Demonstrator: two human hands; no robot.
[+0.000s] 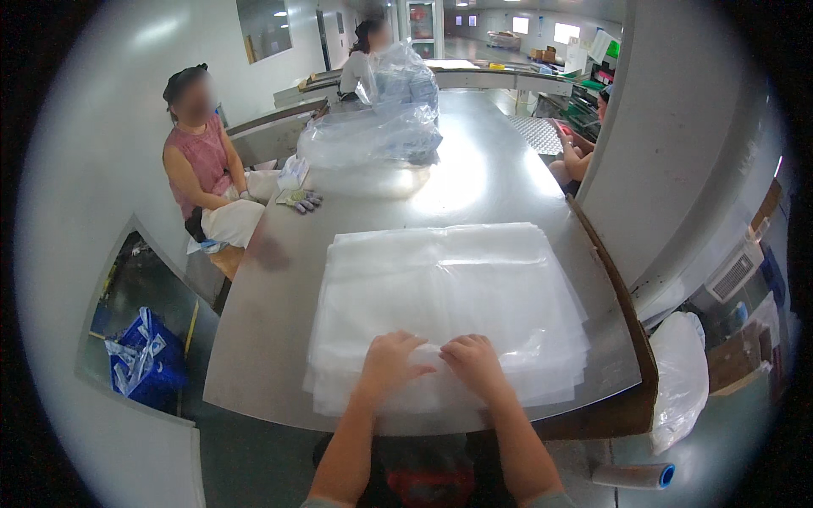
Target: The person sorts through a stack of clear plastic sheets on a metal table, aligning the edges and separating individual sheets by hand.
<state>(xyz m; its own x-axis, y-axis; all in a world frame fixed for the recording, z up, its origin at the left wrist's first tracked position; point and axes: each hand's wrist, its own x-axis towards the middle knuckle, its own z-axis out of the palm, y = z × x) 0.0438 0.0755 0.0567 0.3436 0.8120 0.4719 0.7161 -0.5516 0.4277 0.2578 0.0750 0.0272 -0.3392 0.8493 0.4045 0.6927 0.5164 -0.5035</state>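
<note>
A broad stack of clear, whitish plastic sheets or flat bags (pixel 440 288) lies on the metal-topped table (pixel 262 356) in front of me, its edges slightly uneven. Over the near part of the stack is my left hand (pixel 391 362), its thumb and fingers apart and nothing gripped between them. Close beside it, my right hand (pixel 472 362) has its fingers bent together on the plastic, pinching what looks like a fold of the top sheet. The fingertips of both hands nearly meet; the right thumb is mostly hidden.
A big bundle of clear plastic (pixel 381 127) sits at the table's far end. A work glove (pixel 299 200) lies near the left edge, beside a seated person (pixel 199 161). Other people are farther off. A blue crate (pixel 148 360) stands low left; a roll (pixel 633 476) lies low right.
</note>
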